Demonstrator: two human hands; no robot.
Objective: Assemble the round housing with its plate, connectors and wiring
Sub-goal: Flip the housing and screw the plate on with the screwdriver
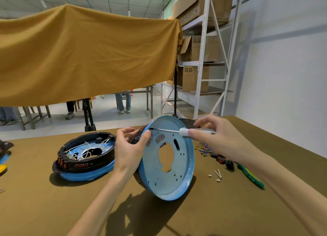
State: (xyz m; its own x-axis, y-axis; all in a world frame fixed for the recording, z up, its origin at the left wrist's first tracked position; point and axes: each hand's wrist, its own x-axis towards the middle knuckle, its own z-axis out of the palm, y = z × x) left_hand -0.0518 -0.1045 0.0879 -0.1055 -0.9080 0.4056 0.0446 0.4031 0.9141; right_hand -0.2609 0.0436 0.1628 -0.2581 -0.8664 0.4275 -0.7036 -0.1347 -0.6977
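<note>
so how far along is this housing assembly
One wired housing lies finished-looking on the table. In hand: the left hand tilts a second blue plate on edge while the right hand drives a screwdriver at its rim. Loose connectors remain unfitted.

1. Tabletop (53, 209) near edge, left of centre: bare, free for a hand.
2. Left side blocked by 2nd housing (85, 156).
3. Right edge: pliers (250, 177), wire bits (204, 148), small screws (218, 173) in the way.
4. Far edge: hanging cloth (88, 55) limits reach overhead.
</note>
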